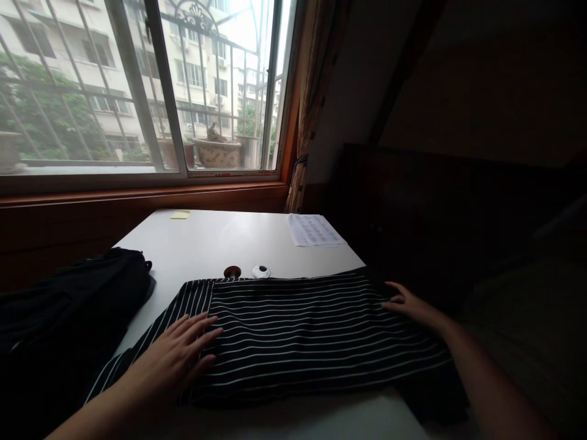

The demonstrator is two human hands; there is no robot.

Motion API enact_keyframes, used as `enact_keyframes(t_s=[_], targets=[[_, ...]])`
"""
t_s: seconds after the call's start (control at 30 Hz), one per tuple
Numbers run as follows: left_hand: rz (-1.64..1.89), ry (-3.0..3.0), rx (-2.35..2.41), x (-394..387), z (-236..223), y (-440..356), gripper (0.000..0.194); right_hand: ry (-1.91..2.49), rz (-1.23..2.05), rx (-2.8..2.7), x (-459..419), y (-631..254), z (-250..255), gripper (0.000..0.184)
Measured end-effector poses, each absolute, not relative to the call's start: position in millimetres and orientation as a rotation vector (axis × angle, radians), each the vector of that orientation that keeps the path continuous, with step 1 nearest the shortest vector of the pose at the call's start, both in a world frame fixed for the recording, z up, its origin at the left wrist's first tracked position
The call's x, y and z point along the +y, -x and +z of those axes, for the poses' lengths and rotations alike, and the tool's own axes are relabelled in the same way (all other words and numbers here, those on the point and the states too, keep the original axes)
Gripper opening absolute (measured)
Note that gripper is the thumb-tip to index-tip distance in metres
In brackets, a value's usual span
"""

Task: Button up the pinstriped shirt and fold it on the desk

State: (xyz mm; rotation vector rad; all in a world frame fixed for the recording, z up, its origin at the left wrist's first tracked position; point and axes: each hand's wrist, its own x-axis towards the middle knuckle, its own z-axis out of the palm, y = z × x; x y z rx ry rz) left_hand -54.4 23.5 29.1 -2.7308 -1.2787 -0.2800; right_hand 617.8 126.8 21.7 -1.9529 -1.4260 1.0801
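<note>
A black garment with thin white stripes [298,330] lies spread flat across the near part of a white table [220,244]. My left hand [177,354] rests flat on its left part, fingers stretched out and slightly apart. At the garment's right edge my right hand [408,304] lies palm down on the cloth, its fingers extended. Neither hand grips the cloth.
A heap of black fabric [68,311] lies at the table's left edge. Behind the garment are a small brown round object [232,272] and a white one [261,271]. A printed sheet [314,230] and a yellow sticky note [180,214] lie farther back, below the barred window [137,91].
</note>
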Motion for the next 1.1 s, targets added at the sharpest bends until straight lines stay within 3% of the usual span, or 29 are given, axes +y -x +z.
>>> enact_keyframes(t_s=[0.1,0.2,0.5,0.67,0.73,0.87,1.1], targets=[[-0.183,2.762,-1.272,9,8,50,0.06,1.981,1.129,-1.386,113,-622,23,0.107],[-0.116,2.786,-1.297,10,0,52,0.064,2.073,1.04,-1.432,106,-624,25,0.099],[0.013,2.857,-1.385,20,19,43,0.059,2.357,0.241,-1.763,99,-629,40,0.068],[-0.164,2.977,-1.188,18,42,-26,0.058,2.277,-0.416,-1.968,92,-538,51,0.049],[-0.221,3.052,-1.083,17,46,-62,0.058,1.985,-0.385,-2.158,82,-473,42,0.046],[-0.239,3.188,-0.979,16,35,-112,0.065,1.567,-0.104,-2.486,50,-375,7,0.057],[-0.216,3.2,-0.934,18,18,-108,0.065,1.715,-0.148,-2.474,39,-422,-13,0.062]])
